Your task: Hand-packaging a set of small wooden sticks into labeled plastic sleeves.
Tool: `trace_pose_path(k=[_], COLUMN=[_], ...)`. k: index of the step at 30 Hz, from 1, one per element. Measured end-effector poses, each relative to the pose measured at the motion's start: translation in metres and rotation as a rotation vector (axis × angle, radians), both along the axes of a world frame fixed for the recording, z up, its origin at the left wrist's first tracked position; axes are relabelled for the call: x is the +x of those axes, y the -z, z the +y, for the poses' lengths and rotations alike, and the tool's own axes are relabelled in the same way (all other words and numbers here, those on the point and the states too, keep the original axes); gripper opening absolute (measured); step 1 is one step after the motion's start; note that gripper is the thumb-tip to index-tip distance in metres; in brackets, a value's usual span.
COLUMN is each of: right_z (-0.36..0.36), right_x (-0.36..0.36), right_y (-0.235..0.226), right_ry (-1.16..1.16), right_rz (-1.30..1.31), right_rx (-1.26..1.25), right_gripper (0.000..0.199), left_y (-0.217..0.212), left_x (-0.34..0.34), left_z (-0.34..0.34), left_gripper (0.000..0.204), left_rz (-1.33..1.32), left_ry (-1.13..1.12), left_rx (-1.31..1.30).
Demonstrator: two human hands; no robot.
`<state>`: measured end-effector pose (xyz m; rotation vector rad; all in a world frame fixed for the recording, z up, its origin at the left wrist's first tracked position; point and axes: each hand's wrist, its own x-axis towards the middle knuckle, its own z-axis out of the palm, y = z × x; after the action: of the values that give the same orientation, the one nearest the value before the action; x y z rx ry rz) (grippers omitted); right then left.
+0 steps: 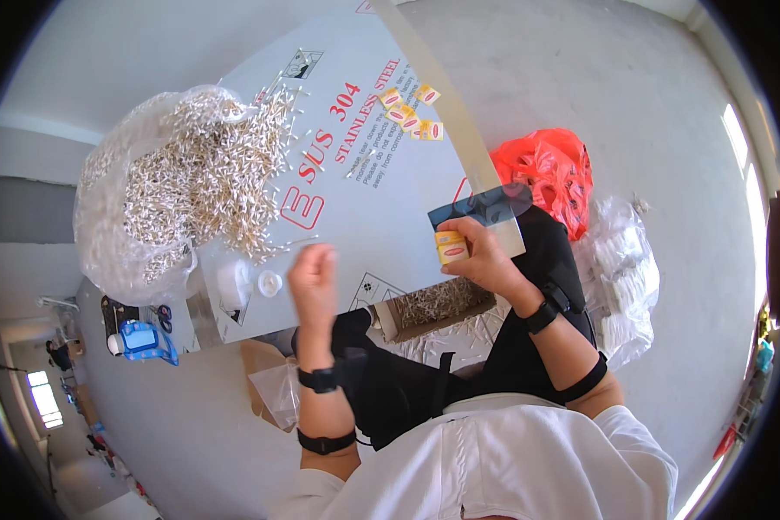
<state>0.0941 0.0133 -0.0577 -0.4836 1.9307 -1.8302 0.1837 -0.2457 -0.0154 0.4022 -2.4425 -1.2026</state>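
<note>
My right hand (487,264) grips a small yellow-and-white box (451,249) between thumb and fingers, over the table's near right corner. Just behind it lies a dark, shiny sheet (468,208). My left hand (313,277) is raised over the front part of the table, fingers curled together; whatever they may hold is hidden. A single cotton swab (303,239) lies beside its fingertips. Left of that hand, a big heap of cotton swabs (251,173) spills from a clear plastic bag (104,217). Several yellow-and-white labels or flat packets (399,113) lie farther back.
A white round container (233,283) and a small white lid (269,283) stand near the table's front edge. An open carton of swabs (442,308) sits by my lap. Beyond the right edge are a red bag (546,173) and clear-wrapped white packs (620,277). Scissors (165,318) lie left.
</note>
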Motion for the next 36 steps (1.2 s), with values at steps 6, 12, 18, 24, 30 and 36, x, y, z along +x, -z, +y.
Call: trace_pose_path(k=[6, 12, 18, 24, 30, 36], right_z=[-0.007, 0.004, 0.011, 0.015, 0.019, 0.019], right_x=[-0.013, -0.024, -0.025, -0.027, -0.027, -0.027], right_y=[0.006, 0.014, 0.017, 0.019, 0.012, 0.009], right_ry=[-0.074, -0.147, -0.17, -0.204, -0.22, -0.176], right_rz=[0.027, -0.081, -0.205, -0.192, -0.12, -0.03], right_rx=[0.02, -0.073, -0.104, -0.119, -0.083, -0.049], right_gripper=[0.057, 0.05, 0.046, 0.046, 0.047, 0.046], left_y=[-0.013, 0.004, -0.001, -0.007, -0.009, -0.007], left_x=[-0.044, -0.055, -0.06, -0.059, -0.058, -0.059], left_z=[0.101, 0.105, 0.107, 0.112, 0.113, 0.115], left_gripper=[0.025, 0.034, 0.033, 0.03, 0.026, 0.019], left_rz=[-0.062, -0.146, -0.186, -0.191, -0.244, -0.252], left_ry=[0.375, 0.445, 0.538, 0.558, 0.539, 0.502], left_rx=[0.014, -0.008, -0.084, -0.12, -0.079, 0.014])
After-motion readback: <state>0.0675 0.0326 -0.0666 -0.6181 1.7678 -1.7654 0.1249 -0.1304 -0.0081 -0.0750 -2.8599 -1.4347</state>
